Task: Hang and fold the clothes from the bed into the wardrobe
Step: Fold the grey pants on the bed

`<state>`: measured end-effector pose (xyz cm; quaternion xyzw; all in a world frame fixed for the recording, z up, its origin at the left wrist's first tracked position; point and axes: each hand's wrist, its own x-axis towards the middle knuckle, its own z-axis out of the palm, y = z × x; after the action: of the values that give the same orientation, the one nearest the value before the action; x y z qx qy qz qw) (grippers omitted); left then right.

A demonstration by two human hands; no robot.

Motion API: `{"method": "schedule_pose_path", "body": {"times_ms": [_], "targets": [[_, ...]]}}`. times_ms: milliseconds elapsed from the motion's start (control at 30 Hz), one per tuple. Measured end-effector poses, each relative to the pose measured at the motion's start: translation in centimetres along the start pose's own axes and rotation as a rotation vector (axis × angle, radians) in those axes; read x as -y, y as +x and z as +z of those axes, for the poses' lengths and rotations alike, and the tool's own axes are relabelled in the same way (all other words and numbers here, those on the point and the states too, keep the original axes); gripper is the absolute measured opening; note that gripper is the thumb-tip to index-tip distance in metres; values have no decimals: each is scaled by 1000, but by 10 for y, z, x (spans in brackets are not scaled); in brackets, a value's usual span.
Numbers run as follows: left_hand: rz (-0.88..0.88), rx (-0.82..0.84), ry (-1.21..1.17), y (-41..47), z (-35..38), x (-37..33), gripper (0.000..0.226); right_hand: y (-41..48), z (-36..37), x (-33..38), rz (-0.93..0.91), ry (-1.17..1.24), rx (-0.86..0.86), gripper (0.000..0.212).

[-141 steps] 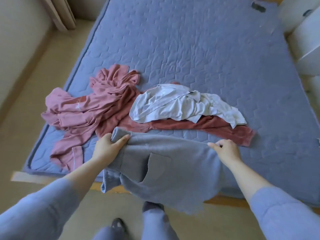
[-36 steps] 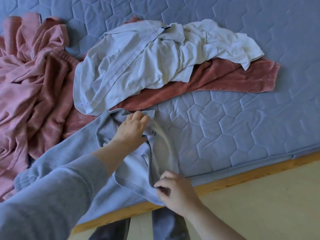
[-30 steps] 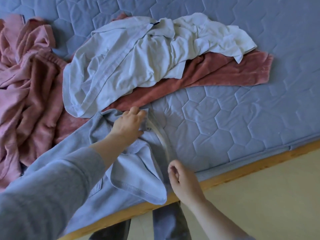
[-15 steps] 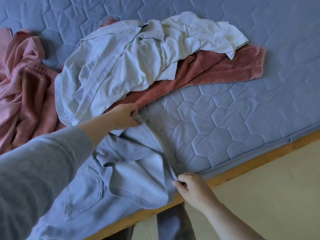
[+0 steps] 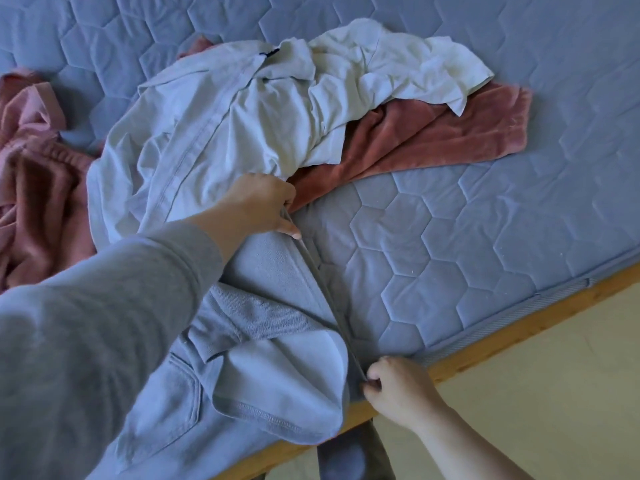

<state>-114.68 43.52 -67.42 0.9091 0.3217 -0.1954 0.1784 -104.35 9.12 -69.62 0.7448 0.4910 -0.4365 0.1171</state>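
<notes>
- Grey sweatpants (image 5: 242,368) lay spread at the near edge of the bed, over the quilted blue mattress (image 5: 450,237), with part of the fabric draped past the wooden bed frame (image 5: 485,348).
- One edge of the garment was stretched taut in a straight line between the two hands, running from the middle of the mattress down to its near edge.
- Left hand (image 5: 256,209) was closed around the far end of that edge, fingers curled in and thumb pressing the cloth down against the mattress.
- Right hand (image 5: 394,386) pinched the near end of the same edge between thumb and bent fingers, just over the bed frame.
- A rounded flap of the garment, showing a stitched hem and a paler inner face, was folded over near the right hand; a patch pocket (image 5: 173,396) showed on the flat part to the left of it.
- White shirt (image 5: 259,109) lay crumpled just beyond the left hand, its lower edge touching the knuckles.
- Beneath the shirt a rust-red velvety garment (image 5: 433,133) stretched out to the right, its near edge close to the left hand.
- Pink clothing (image 5: 34,161) was heaped at the left, beside the shirt.
- A grey sleeve (image 5: 86,341) filled the lower left and hid part of the sweatpants.
- Pale floor (image 5: 536,375) showed below the frame.
</notes>
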Motion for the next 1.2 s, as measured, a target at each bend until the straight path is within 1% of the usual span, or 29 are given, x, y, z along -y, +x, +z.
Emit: {"method": "schedule_pose_path", "body": {"times_ms": [33, 100, 167, 200, 267, 333, 367, 433, 467, 533, 600, 633, 667, 700, 733, 800, 900, 1033, 1100, 1133, 1167, 1200], "targets": [[-11, 28, 37, 2, 5, 2, 54, 2, -1, -1, 12, -12, 29, 38], [-38, 36, 20, 3, 15, 2, 54, 8, -4, 1, 46, -20, 67, 40], [-66, -49, -59, -1, 22, -3, 49, 11, -11, 6, 74, -13, 47, 38], [-74, -114, -110, -5, 25, -5, 46, 11, -15, 9, 86, 20, 10, 36], [-59, -235, -188, -20, 29, -6, 40, 9, -21, 17, 72, 158, -125, 35], [37, -328, -241, -42, 28, -2, 24, 3, -27, 29, -10, 272, -265, 35], [117, -331, -264, -54, 27, 1, 17, -1, -29, 36, -73, 313, -315, 31], [284, -246, -275, -82, 25, 8, 11, -12, -29, 52, -199, 350, -335, 19], [336, -172, -262, -97, 27, 11, 9, -17, -28, 59, -249, 344, -298, 18], [343, 7, -184, -122, 35, 20, 9, -26, -20, 72, -297, 301, -173, 26], [325, 204, -61, -141, 49, 29, 27, -32, -10, 77, -282, 221, -66, 38], [328, 260, -23, -148, 55, 32, 36, -34, -5, 77, -269, 169, -23, 43], [338, 277, 5, -153, 59, 32, 40, -35, -1, 76, -258, 121, 9, 47], [373, 232, 17, -156, 62, 32, 40, -36, 2, 74, -248, 85, 29, 50], [422, 134, -1, -155, 65, 30, 36, -36, 5, 72, -239, 62, 36, 51], [457, 38, 12, -152, 69, 27, 28, -36, 9, 67, -228, 35, 23, 49], [460, 28, 143, -148, 79, 23, 31, -35, 13, 60, -228, 13, 25, 44], [509, -63, 204, -143, 83, 19, 32, -36, 15, 47, -208, 44, 33, 34], [523, -84, 219, -143, 83, 18, 32, -36, 14, 41, -204, 47, 18, 20], [523, -80, 211, -143, 81, 18, 32, -36, 13, 40, -196, 46, 6, 24], [503, -89, 173, -142, 80, 17, 30, -36, 12, 39, -189, 41, -12, 32], [441, -91, 91, -139, 77, 17, 25, -36, 11, 38, -182, 37, -31, 38]]}}
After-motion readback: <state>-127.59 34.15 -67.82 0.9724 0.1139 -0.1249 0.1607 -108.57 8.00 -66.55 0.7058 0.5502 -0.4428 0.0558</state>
